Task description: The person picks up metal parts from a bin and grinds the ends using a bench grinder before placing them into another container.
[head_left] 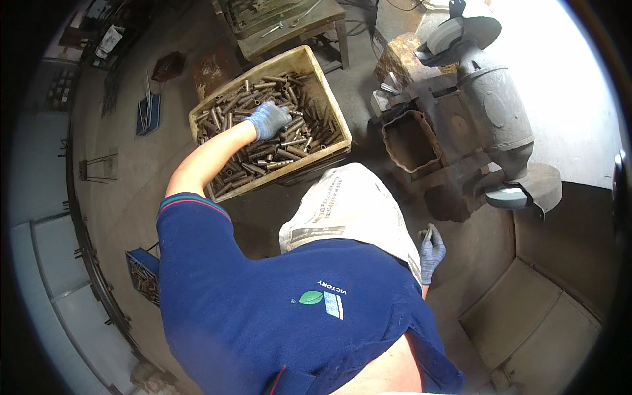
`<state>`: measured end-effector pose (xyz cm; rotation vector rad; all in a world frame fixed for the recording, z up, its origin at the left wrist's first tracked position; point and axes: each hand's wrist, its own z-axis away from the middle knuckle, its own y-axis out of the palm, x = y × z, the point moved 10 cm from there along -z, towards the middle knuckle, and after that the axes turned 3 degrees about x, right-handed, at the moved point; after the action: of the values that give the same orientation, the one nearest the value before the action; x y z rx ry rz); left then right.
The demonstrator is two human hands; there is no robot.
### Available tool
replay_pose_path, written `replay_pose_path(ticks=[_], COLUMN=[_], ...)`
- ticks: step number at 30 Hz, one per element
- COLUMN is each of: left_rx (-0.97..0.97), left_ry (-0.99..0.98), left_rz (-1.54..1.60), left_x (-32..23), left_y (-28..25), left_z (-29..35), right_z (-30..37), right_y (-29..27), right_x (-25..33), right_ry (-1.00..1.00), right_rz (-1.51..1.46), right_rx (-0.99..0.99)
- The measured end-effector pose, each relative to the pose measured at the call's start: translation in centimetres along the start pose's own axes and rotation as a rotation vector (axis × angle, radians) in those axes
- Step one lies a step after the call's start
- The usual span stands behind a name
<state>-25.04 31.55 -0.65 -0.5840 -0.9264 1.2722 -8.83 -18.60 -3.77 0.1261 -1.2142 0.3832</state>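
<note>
My left hand (pixel 268 120), in a blue-grey work glove, reaches into a yellowish plastic bin (pixel 334 99). Its fingers curl down onto a heap of short brown metal tubes (pixel 263 155), and the fingertips are hidden among them, so what they grip cannot be made out. Low at my right side hangs my gloved right hand (pixel 432 255), its fingers drawn together. A small pale bit shows at those fingertips, too small to name. A white apron (pixel 349 204) covers my front between the two hands.
A bench grinder (pixel 495 112) with two wheels stands at the right, a square open metal box (pixel 413 141) beside it. Behind the bin is a worn table (pixel 289 39) with a wrench (pixel 306 12). A blue crate (pixel 145 273) of metal parts sits at the left.
</note>
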Motion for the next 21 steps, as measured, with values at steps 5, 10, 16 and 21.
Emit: replay_pose_path(ticks=[5,10,16,21], left_rx=[0.215,0.193,-0.074,-0.735], left_ry=[0.085,0.028,-0.434,-0.728], left_rz=[0.039,0.065,0.313,1.793], left_x=[-2.3,-1.5,4.2,6.8], left_y=[2.3,0.9,-2.6,-0.5], left_z=[-2.4,-2.0,2.6,7.5], right_z=[0.0,-0.2,0.3,0.5], right_y=[0.3,0.8,0.3,2.1], right_x=[-0.5,0.1,-0.5,3.1], right_ry=[-0.005,-0.043,-0.010,-0.066], right_rz=[-0.017,0.050,0.033,0.098], right_rx=[0.008,0.016,-0.042,0.048])
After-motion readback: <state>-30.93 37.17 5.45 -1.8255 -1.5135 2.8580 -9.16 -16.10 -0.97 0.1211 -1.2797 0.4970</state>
